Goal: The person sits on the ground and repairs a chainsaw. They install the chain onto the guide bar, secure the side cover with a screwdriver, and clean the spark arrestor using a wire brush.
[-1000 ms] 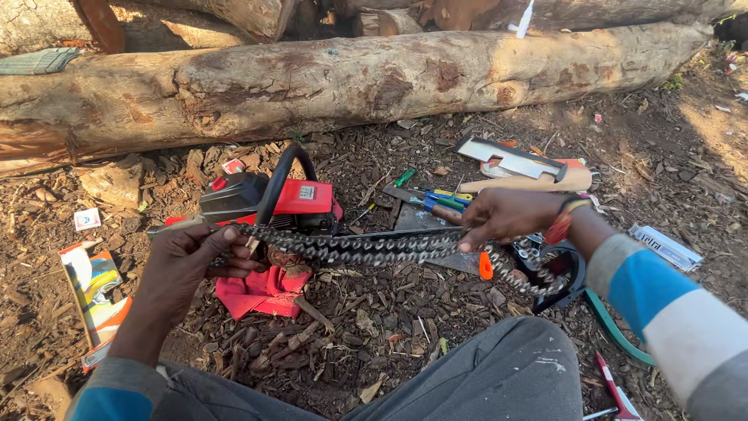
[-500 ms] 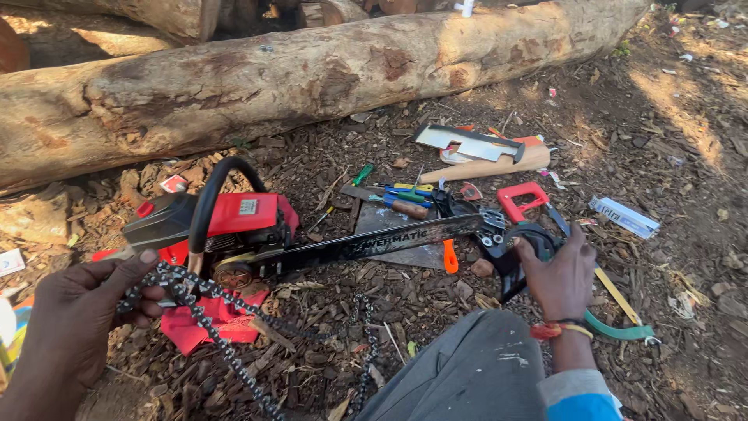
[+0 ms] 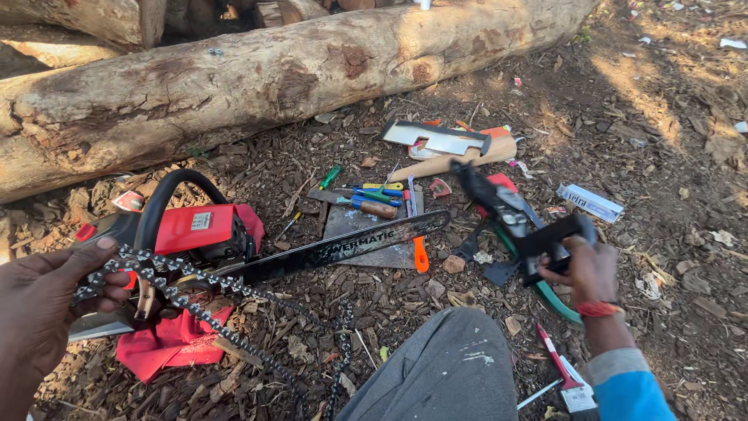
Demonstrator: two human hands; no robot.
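Raised since the earlier frame: right hand (image 3: 586,269), now lifting a black pistol-grip tool (image 3: 520,222) clear of the ground, where it previously rested low beside the bar tip. Shifted slightly as well: left hand (image 3: 43,300), with the loop of saw chain (image 3: 222,308) now draped lower across the foreground.

Saw chain: detached from the bar, one end pinched between thumb and fingers of left hand, remainder trailing right across the wood chips and hanging down toward the bottom edge near the grey trouser knee (image 3: 444,370). Left hand grip: partly closed, fingers curled loosely over the chain links.

Right hand grip: fully closed around the handle of the black tool, tool body angled up and away toward the log. Red band at the wrist, blue sleeve below it.

Red chainsaw (image 3: 195,230): lying on its side just behind the chain, black loop handle uppermost, bare guide bar (image 3: 343,245) pointing right. Red cloth (image 3: 167,347) beneath the saw body.

Beyond the bar tip: flat metal plate (image 3: 347,222), orange-handled tool (image 3: 421,253), cluster of screwdrivers (image 3: 370,199) with green, blue, yellow and brown handles. Farther back: wooden-handled blade (image 3: 448,152). Large pale log (image 3: 296,78) across the top of the view. Red-handled brush (image 3: 565,374) near the right forearm.
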